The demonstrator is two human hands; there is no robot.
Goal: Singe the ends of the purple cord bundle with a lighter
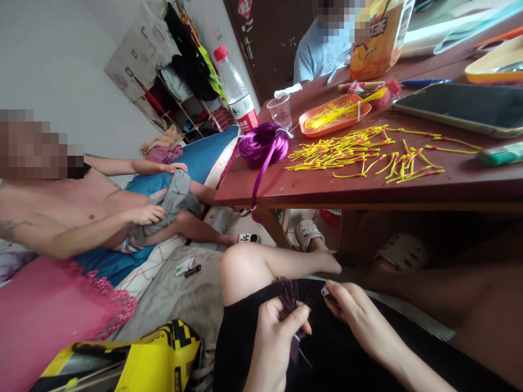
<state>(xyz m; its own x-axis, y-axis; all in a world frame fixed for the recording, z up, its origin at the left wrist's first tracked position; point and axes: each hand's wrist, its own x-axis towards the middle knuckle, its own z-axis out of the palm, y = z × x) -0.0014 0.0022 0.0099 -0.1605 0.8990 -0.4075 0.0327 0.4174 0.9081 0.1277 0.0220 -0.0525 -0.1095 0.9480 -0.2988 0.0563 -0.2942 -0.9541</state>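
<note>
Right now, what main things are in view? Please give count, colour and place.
Table: one, reddish, upper right
Strand bundle: one, dark purple, lower centre
Coil: one, purple, table's left
Short strands: many, yellow, on table
Oval tray: one, orange, behind short strands
Red-capped bottle: one, clear, behind coil
Phone: one, dark, table's right
Bag: one, yellow and black, lower left
Person: one, grey garment, left
Second person: one, blue shirt, beyond table
Left hand: one, bare, around bundle
Right hand: one, bare, beside bundle

A pale wall [57, 60] and brown door [272, 51] flank a reddish table [461, 182].
</note>
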